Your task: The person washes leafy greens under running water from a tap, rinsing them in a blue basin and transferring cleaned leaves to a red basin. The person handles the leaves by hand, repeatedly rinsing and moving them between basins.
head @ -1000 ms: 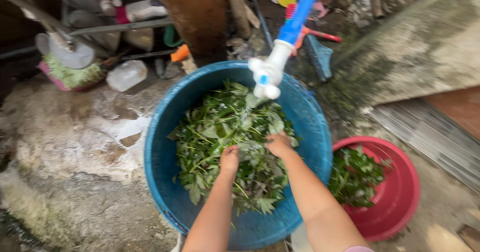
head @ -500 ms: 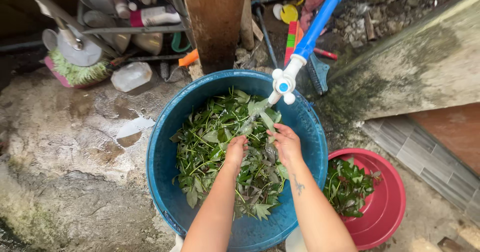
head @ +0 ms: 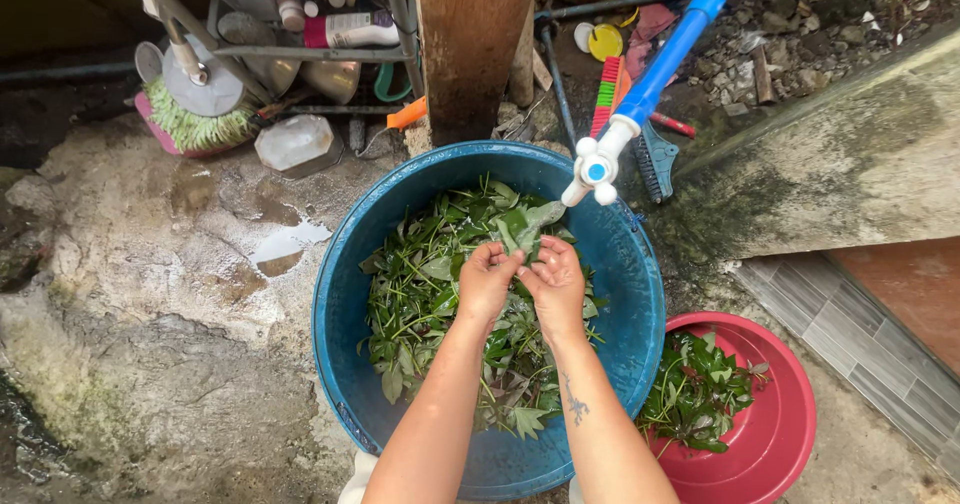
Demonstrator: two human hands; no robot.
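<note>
1. Rough, wet concrete ground (head: 150, 294) fills the left part of my view, with a small puddle on it; at the right I see a mossy slab and grey tiles.
2. Both hands are above the blue basin (head: 345, 364). I see the left hand (head: 487, 282) and the right hand (head: 553, 282) pressed close together, the fingers closed on a small bunch of green leaves (head: 522, 226) that they hold between them, just under the white tap (head: 592, 169).
3. These leaves are fresh green, broad and pointed, on thin stems, and they look wet.
4. The blue basin is round and deep. It holds a big loose pile of the same greens (head: 420, 304), which covers most of its bottom; I cannot tell if water stands under them.
5. The tap sits at the end of a blue pipe (head: 668, 54) that comes down from the upper right.
6. Just beside the blue basin, at its right, stands a smaller red basin (head: 785, 434). It holds a smaller heap of greens at its left side.
7. At the top left I see a metal rack with bottles, a pink brush with green bristles (head: 190, 129) and a clear plastic container (head: 293, 144) on the ground.
</note>
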